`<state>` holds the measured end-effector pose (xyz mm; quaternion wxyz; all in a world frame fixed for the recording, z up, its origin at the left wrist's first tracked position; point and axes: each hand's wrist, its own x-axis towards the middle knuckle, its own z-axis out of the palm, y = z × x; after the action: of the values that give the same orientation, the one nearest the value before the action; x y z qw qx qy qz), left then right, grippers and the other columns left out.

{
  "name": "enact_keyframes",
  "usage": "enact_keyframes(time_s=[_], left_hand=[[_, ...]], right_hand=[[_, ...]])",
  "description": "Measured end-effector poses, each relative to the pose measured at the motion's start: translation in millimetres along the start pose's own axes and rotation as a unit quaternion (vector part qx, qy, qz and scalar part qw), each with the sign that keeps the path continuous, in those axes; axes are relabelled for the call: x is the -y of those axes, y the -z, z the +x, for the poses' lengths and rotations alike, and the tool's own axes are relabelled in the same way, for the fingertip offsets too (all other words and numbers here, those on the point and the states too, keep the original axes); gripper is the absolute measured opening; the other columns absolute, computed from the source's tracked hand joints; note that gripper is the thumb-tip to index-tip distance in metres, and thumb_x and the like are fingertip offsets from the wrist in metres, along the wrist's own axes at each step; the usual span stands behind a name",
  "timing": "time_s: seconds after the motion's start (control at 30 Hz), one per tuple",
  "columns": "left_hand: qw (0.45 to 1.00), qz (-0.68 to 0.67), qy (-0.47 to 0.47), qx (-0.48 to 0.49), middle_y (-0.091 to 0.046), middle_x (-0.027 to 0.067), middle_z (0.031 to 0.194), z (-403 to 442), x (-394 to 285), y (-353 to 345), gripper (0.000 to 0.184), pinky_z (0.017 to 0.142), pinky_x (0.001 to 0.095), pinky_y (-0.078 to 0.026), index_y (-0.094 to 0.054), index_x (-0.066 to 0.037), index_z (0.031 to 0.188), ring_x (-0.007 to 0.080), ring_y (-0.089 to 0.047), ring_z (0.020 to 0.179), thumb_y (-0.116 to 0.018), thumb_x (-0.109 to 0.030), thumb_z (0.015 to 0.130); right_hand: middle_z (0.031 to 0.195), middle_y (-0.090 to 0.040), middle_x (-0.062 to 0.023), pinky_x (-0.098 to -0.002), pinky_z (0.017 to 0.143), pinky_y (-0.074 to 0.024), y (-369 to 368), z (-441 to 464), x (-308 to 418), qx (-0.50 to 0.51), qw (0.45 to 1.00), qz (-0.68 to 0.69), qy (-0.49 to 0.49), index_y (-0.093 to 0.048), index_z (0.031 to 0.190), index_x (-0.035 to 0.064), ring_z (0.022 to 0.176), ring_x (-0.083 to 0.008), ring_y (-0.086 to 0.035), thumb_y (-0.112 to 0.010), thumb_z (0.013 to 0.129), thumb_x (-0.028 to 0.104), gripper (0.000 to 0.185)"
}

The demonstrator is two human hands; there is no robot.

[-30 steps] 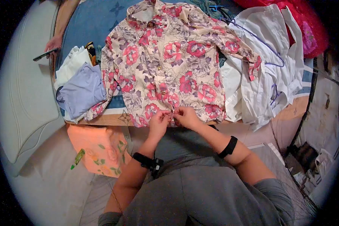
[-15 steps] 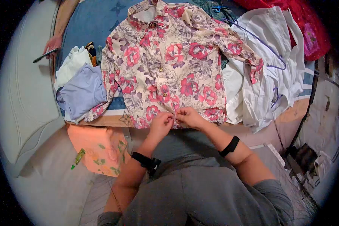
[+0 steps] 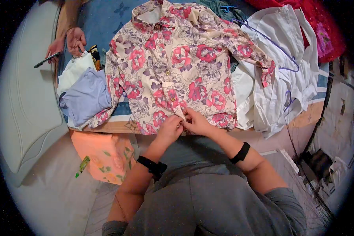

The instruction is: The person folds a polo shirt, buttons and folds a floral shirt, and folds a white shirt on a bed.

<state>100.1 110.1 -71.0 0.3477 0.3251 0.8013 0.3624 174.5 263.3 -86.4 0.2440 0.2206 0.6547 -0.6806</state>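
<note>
A cream shirt [image 3: 198, 70] with pink and grey flowers lies spread front side up, its collar at the far side and its hem towards me. Gold buttons run down its front placket. My left hand [image 3: 170, 128] pinches the placket's lower end near the hem. My right hand [image 3: 196, 122] is closed on the same edge from the other side, fingertips touching those of the left. The bit of cloth or button between the fingers is hidden.
White shirts [image 3: 279, 78] with a purple hanger [image 3: 273, 39] lie at the right, red fabric [image 3: 326, 39] beyond. Folded lavender cloth [image 3: 86, 92] sits at the left. Another person's hands [image 3: 75, 41] are there, one holding a phone [image 3: 47, 59]. An orange cover [image 3: 102, 153] stands below the bed edge.
A second hand of the other person has come in above the folded clothes at the left. My fingers have shifted slightly at the placket; the shirt lies as before.
</note>
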Motion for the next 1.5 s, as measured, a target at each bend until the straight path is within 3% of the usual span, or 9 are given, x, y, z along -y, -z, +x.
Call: enact_keyframes(time_s=[0.3,0.4,0.7,0.93,1.2,1.3,1.37,1.43,1.5], left_hand=[[0.996,-0.042,0.084,0.008,-0.055,0.0119,0.086,-3.2,0.5,-3.8,0.02,0.066,0.0351,-0.048,-0.057,-0.003,0.091,0.0286,-0.056,0.077,-0.06,-0.006,0.072],[0.998,0.027,-0.042,-0.034,-0.055,0.0118,0.086,-3.5,9.8,-8.7,0.02,0.064,0.0344,-0.048,-0.057,-0.003,0.092,0.0276,-0.057,0.073,-0.06,-0.006,0.072],[0.993,-0.034,0.114,-0.025,-0.057,0.0157,0.08,-0.1,-13.9,-0.6,0.023,0.062,0.038,-0.048,-0.057,-0.002,0.089,0.0315,-0.058,0.071,-0.062,-0.01,0.069],[0.99,0.127,0.059,0.017,-0.056,0.0168,0.082,-0.8,-5.8,-10.1,0.022,0.069,0.042,-0.047,-0.048,-0.001,0.095,0.0324,-0.057,0.078,-0.054,-0.009,0.075],[0.986,0.153,0.047,0.051,-0.057,0.017,0.077,10.8,-9.7,4.2,0.022,0.061,0.0431,-0.048,-0.047,-0.003,0.095,0.0358,-0.058,0.072,-0.053,-0.013,0.076],[0.99,0.048,0.13,0.018,-0.057,0.0181,0.074,17.3,-8.1,8.0,0.02,0.059,0.0438,-0.046,-0.048,-0.006,0.094,0.0363,-0.058,0.071,-0.054,-0.015,0.076],[0.959,-0.05,0.277,0.024,-0.057,0.0188,0.073,25.4,3.0,15.0,0.017,0.058,0.0443,-0.045,-0.049,-0.008,0.091,0.0365,-0.057,0.07,-0.055,-0.015,0.077],[0.962,-0.006,0.226,-0.152,-0.057,0.0174,0.076,46.7,0.7,56.8,0.015,0.061,0.0436,-0.044,-0.05,-0.006,0.088,0.0347,-0.057,0.071,-0.055,-0.014,0.077],[0.944,0.014,0.188,-0.27,-0.057,0.0167,0.081,70.7,33.7,106.4,0.021,0.064,0.0426,-0.044,-0.051,-0.003,0.092,0.033,-0.057,0.075,-0.057,-0.014,0.076]], right_hand=[[0.082,-0.06,-0.0166,-0.0373,0.064,-0.0477,-4.2,0.2,-3.9,-0.017,1.0,-0.01,-0.02,-0.045,0.109,0.0043,0.073,-0.0292,-0.061,-0.057,0.075,0.008,0.037],[0.083,-0.06,-0.0184,-0.0399,0.064,-0.0476,-6.0,-2.6,4.6,-0.04,0.997,-0.059,0.009,-0.045,0.109,0.0053,0.075,-0.0334,-0.061,-0.056,0.074,0.007,0.037],[0.082,-0.058,-0.0211,-0.0437,0.065,-0.0464,-11.6,-2.5,9.8,-0.067,0.992,-0.097,0.047,-0.044,0.107,0.007,0.076,-0.0397,-0.058,-0.054,0.075,0.008,0.033],[0.082,-0.059,-0.0162,-0.0355,0.065,-0.0463,-12.9,-2.8,21.4,-0.08,0.984,-0.148,0.06,-0.041,0.107,0.0057,0.074,-0.0302,-0.06,-0.055,0.077,0.002,0.033],[0.067,-0.052,-0.0123,-0.0335,0.057,-0.0437,-9.4,8.3,4.3,-0.055,0.996,0.049,0.059,-0.041,0.107,0.0043,0.06,-0.0224,-0.054,-0.051,0.08,0.001,0.029],[0.069,-0.053,-0.0117,-0.0344,0.057,-0.044,-3.9,10.6,19.4,-0.034,0.997,0.042,0.049,-0.047,0.1,0.0032,0.06,-0.0234,-0.054,-0.052,0.079,0.005,0.021],[0.069,-0.054,-0.0112,-0.0344,0.058,-0.0442,12.3,16.3,38.2,-0.04,0.997,-0.018,0.068,-0.049,0.095,0.0029,0.06,-0.0233,-0.054,-0.053,0.079,0.007,0.017],[0.073,-0.057,-0.0115,-0.0343,0.059,-0.0448,46.7,30.5,63.1,-0.11,0.977,-0.161,0.082,-0.054,0.084,0.0028,0.062,-0.0233,-0.055,-0.056,0.077,0.013,0.013],[0.076,-0.06,-0.0122,-0.0348,0.061,-0.0452,98.3,52.9,90.6,-0.258,0.95,-0.135,0.114,-0.054,0.085,0.0027,0.068,-0.0236,-0.058,-0.058,0.076,0.015,0.016]])
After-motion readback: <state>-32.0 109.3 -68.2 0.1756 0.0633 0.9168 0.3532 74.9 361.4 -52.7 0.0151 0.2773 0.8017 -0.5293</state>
